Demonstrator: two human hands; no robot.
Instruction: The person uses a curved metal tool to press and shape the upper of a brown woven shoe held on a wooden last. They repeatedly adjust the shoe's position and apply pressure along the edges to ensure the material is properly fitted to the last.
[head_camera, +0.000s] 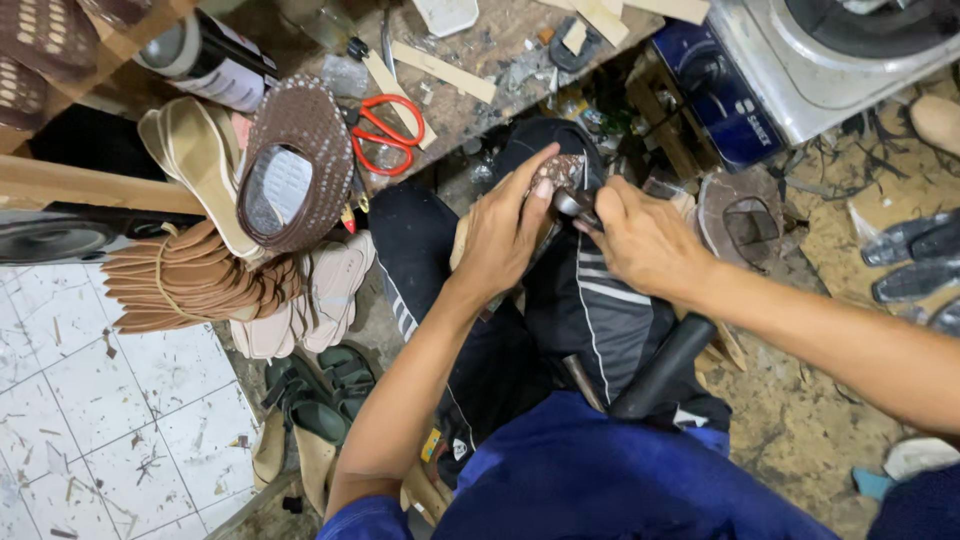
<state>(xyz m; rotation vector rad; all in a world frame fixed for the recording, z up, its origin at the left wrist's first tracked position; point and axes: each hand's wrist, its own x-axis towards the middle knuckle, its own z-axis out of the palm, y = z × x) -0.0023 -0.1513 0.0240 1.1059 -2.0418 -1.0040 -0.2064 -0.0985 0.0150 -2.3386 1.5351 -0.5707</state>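
Brown patterned shoe upper (562, 172) sits on my lap, long axis pointing away from me toward the worktop (480, 70). Left hand (505, 230) clamps it from the left; right hand (645, 240) grips pliers (577, 205) biting its right edge. Hands nearly touching. No containers in view.

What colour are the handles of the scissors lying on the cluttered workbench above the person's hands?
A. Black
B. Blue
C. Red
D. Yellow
C: the scissors on the workbench have bright red looped handles, lying just right of the brown patterned shoe upper.
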